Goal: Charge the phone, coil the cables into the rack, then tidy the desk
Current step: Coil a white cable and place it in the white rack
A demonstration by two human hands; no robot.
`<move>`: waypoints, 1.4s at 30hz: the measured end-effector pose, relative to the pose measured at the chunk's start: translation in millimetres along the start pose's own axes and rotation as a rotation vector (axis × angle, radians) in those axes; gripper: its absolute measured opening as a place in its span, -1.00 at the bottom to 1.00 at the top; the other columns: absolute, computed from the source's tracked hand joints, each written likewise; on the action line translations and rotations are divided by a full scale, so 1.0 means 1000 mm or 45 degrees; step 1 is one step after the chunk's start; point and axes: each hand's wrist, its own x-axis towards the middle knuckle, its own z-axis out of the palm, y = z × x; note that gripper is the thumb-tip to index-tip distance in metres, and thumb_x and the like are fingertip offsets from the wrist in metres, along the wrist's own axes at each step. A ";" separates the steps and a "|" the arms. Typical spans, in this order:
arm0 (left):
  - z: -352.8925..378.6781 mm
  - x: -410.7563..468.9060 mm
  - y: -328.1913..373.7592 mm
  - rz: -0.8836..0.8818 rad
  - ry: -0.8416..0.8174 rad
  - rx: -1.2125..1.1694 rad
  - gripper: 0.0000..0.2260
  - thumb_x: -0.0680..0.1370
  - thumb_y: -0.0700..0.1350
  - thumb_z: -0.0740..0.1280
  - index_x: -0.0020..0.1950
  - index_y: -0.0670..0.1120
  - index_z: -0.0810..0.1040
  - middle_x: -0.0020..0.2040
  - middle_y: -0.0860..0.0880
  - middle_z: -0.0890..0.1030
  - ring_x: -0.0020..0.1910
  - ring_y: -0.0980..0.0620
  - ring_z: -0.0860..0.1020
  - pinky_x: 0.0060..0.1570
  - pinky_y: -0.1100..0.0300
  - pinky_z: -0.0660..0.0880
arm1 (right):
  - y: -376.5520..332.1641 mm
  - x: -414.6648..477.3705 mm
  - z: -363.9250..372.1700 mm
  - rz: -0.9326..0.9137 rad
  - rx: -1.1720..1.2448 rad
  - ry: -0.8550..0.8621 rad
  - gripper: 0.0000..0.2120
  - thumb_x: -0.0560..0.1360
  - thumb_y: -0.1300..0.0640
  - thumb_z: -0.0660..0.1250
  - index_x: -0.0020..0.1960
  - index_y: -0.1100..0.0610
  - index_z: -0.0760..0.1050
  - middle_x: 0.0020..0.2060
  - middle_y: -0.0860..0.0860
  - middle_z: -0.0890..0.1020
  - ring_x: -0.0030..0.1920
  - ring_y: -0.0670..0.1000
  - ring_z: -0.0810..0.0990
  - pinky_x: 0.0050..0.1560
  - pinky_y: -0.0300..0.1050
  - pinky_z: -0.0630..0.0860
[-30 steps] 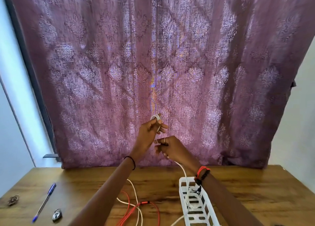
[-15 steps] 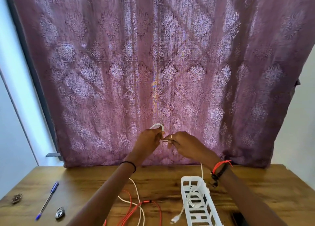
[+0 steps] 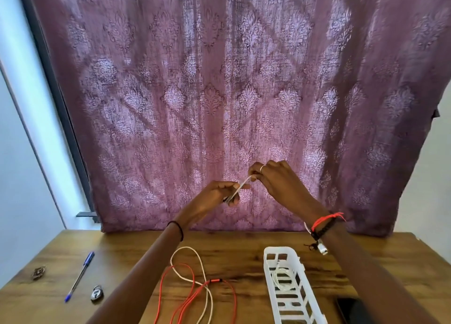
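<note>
Both hands are raised in front of the curtain, above the desk. My left hand [image 3: 217, 194] grips a folded bundle of white cable [image 3: 240, 189]. My right hand [image 3: 275, 177] pinches the upper end of that same cable, and its plug end [image 3: 322, 249] dangles below my right wrist. A white slotted rack [image 3: 289, 292] lies on the wooden desk [image 3: 244, 257] with a coiled white cable [image 3: 280, 278] inside. A loose red cable [image 3: 195, 297] and a loose cream cable [image 3: 188, 262] lie tangled to the rack's left. A dark phone [image 3: 351, 310] shows at the lower right, partly hidden by my right arm.
A blue pen [image 3: 80, 276], a small padlock [image 3: 97, 293] and a small brown ornament [image 3: 38, 272] lie on the desk's left side. A purple patterned curtain [image 3: 219, 91] hangs behind the desk, white walls on both sides.
My right hand has risen and moved right, drawing the white cable up; its plug end has lifted off the desk and now hangs by my right wrist. My left hand stays put.
</note>
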 end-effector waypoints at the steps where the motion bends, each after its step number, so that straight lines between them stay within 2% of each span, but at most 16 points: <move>1: 0.000 -0.003 0.001 -0.004 -0.005 -0.100 -0.73 0.62 -0.28 0.11 0.22 -0.27 0.51 -0.42 0.08 0.55 -0.41 0.16 0.45 -0.32 0.37 0.38 | -0.001 0.001 0.000 0.011 0.010 0.013 -0.87 0.58 0.13 0.20 0.07 0.07 0.49 -0.17 -0.01 0.63 -0.09 0.06 0.54 0.00 -0.07 0.31; 5: -0.002 -0.011 0.000 -0.014 -0.017 -0.393 -0.73 0.62 -0.23 0.12 0.18 -0.29 0.55 -0.30 -0.10 0.44 -0.40 0.14 0.36 -0.34 0.37 0.34 | -0.002 0.003 0.008 0.021 0.064 0.077 -0.88 0.56 0.12 0.22 0.04 0.05 0.52 -0.23 -0.02 0.62 -0.15 0.06 0.55 -0.02 -0.15 0.24; 9: -0.003 -0.016 0.001 -0.009 -0.054 -0.429 -0.72 0.62 -0.17 0.16 0.23 -0.28 0.53 -0.38 0.01 0.33 -0.39 0.15 0.30 -0.33 0.37 0.33 | -0.001 0.008 0.023 0.070 0.166 0.124 -0.79 0.52 0.06 0.21 -0.01 0.09 0.60 -0.13 0.01 0.65 -0.07 0.06 0.58 0.07 -0.06 0.38; 10: -0.004 -0.017 0.002 -0.006 -0.054 -0.436 -0.71 0.62 -0.17 0.15 0.24 -0.28 0.52 -0.39 0.03 0.32 -0.38 0.14 0.29 -0.32 0.36 0.32 | -0.002 0.009 0.027 0.086 0.225 0.167 -0.77 0.50 0.06 0.23 -0.01 0.12 0.62 -0.09 0.03 0.63 -0.04 0.03 0.56 0.07 -0.12 0.40; 13: -0.007 -0.019 0.001 -0.007 -0.054 -0.449 -0.72 0.62 -0.16 0.15 0.24 -0.24 0.53 -0.39 0.04 0.31 -0.36 0.13 0.28 -0.30 0.34 0.32 | -0.010 0.007 0.032 0.161 0.439 0.182 -0.82 0.49 0.20 0.28 0.01 0.22 0.62 -0.08 0.08 0.56 -0.07 -0.12 0.50 0.01 -0.52 0.32; 14: -0.009 -0.020 0.000 -0.014 -0.051 -0.449 -0.72 0.62 -0.16 0.15 0.23 -0.24 0.53 -0.39 0.04 0.30 -0.36 0.13 0.28 -0.29 0.34 0.32 | -0.014 0.006 0.035 0.175 0.472 0.166 -0.83 0.50 0.25 0.28 0.02 0.23 0.62 -0.09 0.09 0.59 -0.10 -0.13 0.52 -0.02 -0.55 0.33; 17: -0.012 -0.022 -0.004 -0.033 -0.040 -0.468 -0.72 0.60 -0.17 0.17 0.21 -0.27 0.54 -0.41 0.05 0.31 -0.37 0.13 0.29 -0.30 0.33 0.32 | -0.023 0.002 0.041 0.248 0.552 0.172 -0.83 0.48 0.32 0.32 0.03 0.23 0.63 -0.09 0.12 0.68 -0.11 -0.06 0.62 -0.04 -0.44 0.45; 21: -0.013 -0.023 -0.010 -0.064 -0.020 -0.609 -0.69 0.58 -0.20 0.19 0.22 -0.39 0.47 -0.43 0.06 0.33 -0.40 0.14 0.29 -0.34 0.33 0.31 | -0.035 0.002 0.041 0.401 0.654 0.133 -0.81 0.46 0.29 0.36 0.06 0.21 0.64 -0.08 0.10 0.70 -0.11 -0.31 0.50 -0.17 -0.62 0.34; 24: -0.011 -0.022 -0.015 -0.132 0.038 -0.785 -0.63 0.53 -0.21 0.22 0.24 -0.44 0.42 -0.46 0.06 0.37 -0.45 0.17 0.31 -0.40 0.36 0.31 | -0.045 0.002 0.042 0.516 0.759 0.107 -0.78 0.48 0.24 0.36 0.11 0.17 0.61 -0.03 0.03 0.69 -0.12 -0.23 0.57 -0.14 -0.60 0.36; 28: -0.013 -0.020 -0.021 -0.162 0.083 -0.993 -0.71 0.56 -0.25 0.17 0.21 -0.36 0.48 -0.49 0.06 0.36 -0.50 0.19 0.32 -0.40 0.36 0.36 | -0.066 0.002 0.043 0.616 0.950 0.036 -0.66 0.48 0.29 0.33 0.25 0.14 0.51 -0.03 -0.11 0.59 -0.06 -0.22 0.55 -0.10 -0.60 0.38; 31: -0.016 -0.023 -0.020 -0.135 0.048 -1.110 -0.70 0.53 -0.22 0.20 0.19 -0.36 0.48 -0.46 0.04 0.32 -0.50 0.17 0.32 -0.38 0.32 0.41 | -0.079 0.001 0.048 0.645 1.059 0.031 -0.57 0.48 0.31 0.32 0.31 0.06 0.43 -0.01 -0.14 0.59 -0.01 -0.20 0.58 0.04 -0.47 0.46; 33: -0.016 -0.025 -0.018 -0.135 0.018 -1.159 -0.69 0.51 -0.22 0.21 0.17 -0.37 0.49 -0.45 0.03 0.31 -0.49 0.16 0.32 -0.38 0.31 0.43 | -0.083 0.001 0.054 0.664 1.022 0.117 -0.59 0.47 0.36 0.30 0.28 0.12 0.47 -0.01 -0.11 0.59 0.01 -0.14 0.59 0.09 -0.39 0.48; 39: -0.021 -0.028 -0.020 -0.161 -0.030 -1.153 -0.64 0.53 -0.22 0.20 0.23 -0.43 0.40 -0.44 0.03 0.33 -0.47 0.16 0.32 -0.33 0.29 0.44 | -0.091 0.005 0.061 0.748 0.903 0.291 -0.71 0.44 0.41 0.28 0.03 0.14 0.62 -0.12 -0.04 0.60 -0.09 -0.03 0.61 -0.01 -0.23 0.51; 40: -0.023 -0.028 -0.020 -0.161 -0.025 -1.134 -0.64 0.52 -0.21 0.22 0.22 -0.42 0.43 -0.45 0.03 0.34 -0.47 0.16 0.33 -0.29 0.28 0.47 | -0.092 0.006 0.061 0.745 0.868 0.293 -0.73 0.44 0.41 0.28 0.02 0.14 0.62 -0.12 -0.04 0.59 -0.10 -0.02 0.60 -0.02 -0.24 0.51; 42: -0.026 -0.029 -0.017 -0.162 -0.003 -1.104 -0.71 0.48 -0.21 0.24 0.11 -0.37 0.55 -0.46 0.03 0.35 -0.50 0.17 0.36 -0.26 0.29 0.54 | -0.091 0.009 0.057 0.732 0.848 0.284 -0.73 0.45 0.40 0.28 0.03 0.15 0.63 -0.14 -0.06 0.61 -0.14 -0.06 0.59 -0.09 -0.39 0.47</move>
